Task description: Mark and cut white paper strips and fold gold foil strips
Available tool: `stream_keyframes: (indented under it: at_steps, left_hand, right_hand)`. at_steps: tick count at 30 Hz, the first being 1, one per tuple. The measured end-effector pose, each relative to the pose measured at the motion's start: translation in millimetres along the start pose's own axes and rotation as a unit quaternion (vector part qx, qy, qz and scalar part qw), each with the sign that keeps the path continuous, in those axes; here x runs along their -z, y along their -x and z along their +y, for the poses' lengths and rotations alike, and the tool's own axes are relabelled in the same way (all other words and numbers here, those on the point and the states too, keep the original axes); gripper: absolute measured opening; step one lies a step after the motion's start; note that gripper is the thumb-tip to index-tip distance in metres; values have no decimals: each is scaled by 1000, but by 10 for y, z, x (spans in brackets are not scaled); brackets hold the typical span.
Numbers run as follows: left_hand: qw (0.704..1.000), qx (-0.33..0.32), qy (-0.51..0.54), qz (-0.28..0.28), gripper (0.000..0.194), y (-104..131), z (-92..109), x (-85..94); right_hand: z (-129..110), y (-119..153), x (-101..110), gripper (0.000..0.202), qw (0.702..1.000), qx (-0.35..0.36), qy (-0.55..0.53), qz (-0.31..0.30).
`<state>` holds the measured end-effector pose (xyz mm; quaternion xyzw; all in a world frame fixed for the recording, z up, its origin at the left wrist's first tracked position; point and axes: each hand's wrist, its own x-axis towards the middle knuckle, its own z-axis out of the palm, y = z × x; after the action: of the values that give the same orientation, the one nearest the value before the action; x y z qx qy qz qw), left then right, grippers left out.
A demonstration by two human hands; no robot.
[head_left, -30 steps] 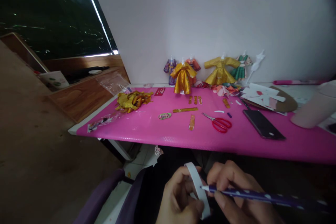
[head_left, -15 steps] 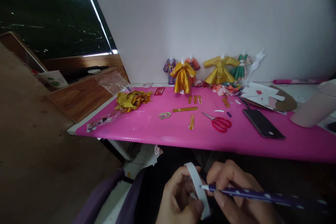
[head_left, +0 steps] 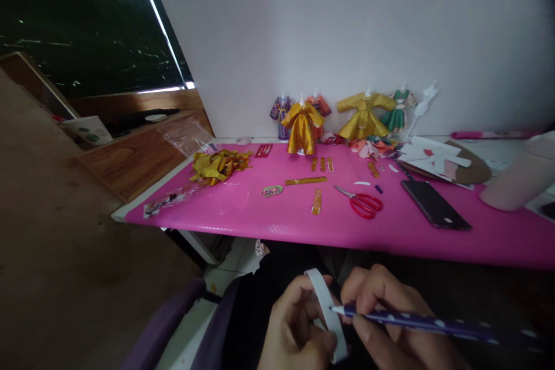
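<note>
Over the lap, below the table's front edge, my left hand [head_left: 295, 326] is closed on a narrow white strip [head_left: 326, 306], which is curved and stands on edge facing right. My right hand [head_left: 385, 312] grips a dark purple pen [head_left: 416, 320] with light spots. The pen's white tip is at the strip's surface, near its middle. Beyond the hands, on the pink table top, lie red-handled scissors [head_left: 365, 204], a short gold patterned piece [head_left: 316, 201], a long gold strip [head_left: 306, 180] and an oval floral piece [head_left: 271, 191].
Gold fabric scraps [head_left: 219, 166] lie at the table's left. Small dressed figures, one a gold gown [head_left: 302, 127], stand along the wall. At right are a black phone [head_left: 435, 204], white paper cut-outs [head_left: 433, 157] and a pale pink bottle [head_left: 518, 173]. A purple armrest [head_left: 167, 326] is at lower left.
</note>
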<state>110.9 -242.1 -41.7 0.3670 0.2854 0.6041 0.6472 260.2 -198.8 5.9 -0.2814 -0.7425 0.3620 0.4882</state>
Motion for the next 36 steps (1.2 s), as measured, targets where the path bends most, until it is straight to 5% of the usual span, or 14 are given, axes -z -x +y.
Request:
stream_keyframes:
  at_steps: [36]
  left_hand:
    - [1000, -22, 10, 5, 44, 0, -207, 106]
  right_hand:
    - [-2, 10, 5, 17, 999, -11, 33, -3]
